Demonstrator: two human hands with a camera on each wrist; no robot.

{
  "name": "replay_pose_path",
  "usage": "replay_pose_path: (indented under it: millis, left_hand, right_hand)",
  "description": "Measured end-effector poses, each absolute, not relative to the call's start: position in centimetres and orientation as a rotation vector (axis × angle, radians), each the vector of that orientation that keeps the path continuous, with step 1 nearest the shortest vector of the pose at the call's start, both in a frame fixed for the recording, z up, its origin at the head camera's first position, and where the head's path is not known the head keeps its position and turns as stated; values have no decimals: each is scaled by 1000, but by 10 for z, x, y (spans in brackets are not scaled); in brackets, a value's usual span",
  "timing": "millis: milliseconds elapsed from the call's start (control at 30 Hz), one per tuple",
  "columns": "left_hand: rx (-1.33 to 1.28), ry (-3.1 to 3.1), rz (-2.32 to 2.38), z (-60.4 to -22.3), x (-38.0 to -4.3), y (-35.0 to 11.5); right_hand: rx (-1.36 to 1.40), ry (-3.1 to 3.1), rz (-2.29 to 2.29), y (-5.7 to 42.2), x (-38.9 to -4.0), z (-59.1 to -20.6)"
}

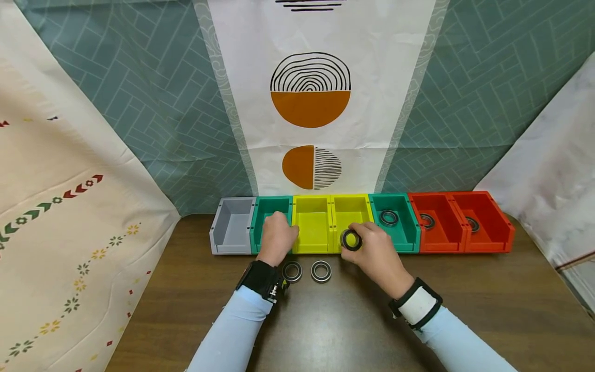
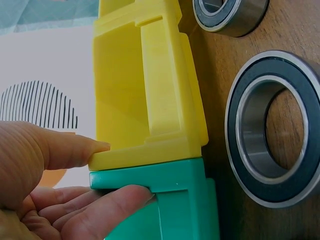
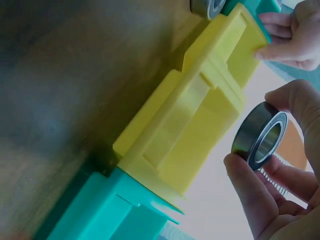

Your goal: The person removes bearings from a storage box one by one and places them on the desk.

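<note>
My right hand point(image 1: 374, 250) pinches a ball bearing point(image 1: 344, 240) between thumb and fingers, raised over the front of the right yellow bin point(image 1: 352, 207). In the right wrist view the bearing point(image 3: 249, 131) is tilted, its bore visible. My left hand point(image 1: 277, 238) grips the adjoining walls of the left green bin point(image 1: 269, 204) and the left yellow bin point(image 1: 312, 217). The left wrist view has its thumb on the yellow wall and its fingers in the green bin. Two bearings lie flat before the bins, one point(image 1: 299, 271) near my left wrist, another point(image 1: 329, 271) to its right.
The bins form one row along the back of the wooden table point(image 1: 325, 330). A grey bin point(image 1: 234, 219) stands at the left end. Single bearings lie in the right green bin point(image 1: 402, 240) and in both red bins point(image 1: 441, 232). Patterned cloth point(image 1: 186, 103) hangs behind.
</note>
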State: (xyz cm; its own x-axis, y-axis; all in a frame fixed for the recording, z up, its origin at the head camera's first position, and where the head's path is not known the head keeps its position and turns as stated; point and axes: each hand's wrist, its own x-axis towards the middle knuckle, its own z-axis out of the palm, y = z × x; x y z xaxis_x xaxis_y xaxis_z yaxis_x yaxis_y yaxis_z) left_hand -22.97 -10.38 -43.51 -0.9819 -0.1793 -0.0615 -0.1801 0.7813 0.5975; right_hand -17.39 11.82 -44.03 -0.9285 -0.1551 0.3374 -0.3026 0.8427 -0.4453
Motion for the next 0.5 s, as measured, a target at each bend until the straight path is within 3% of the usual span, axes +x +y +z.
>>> replay_pose_path:
  millis: [500]
  left_hand:
    - [-298,2969,1008,-434,-229,-104]
  right_hand:
    - [408,-2890,742,119,-155,-457]
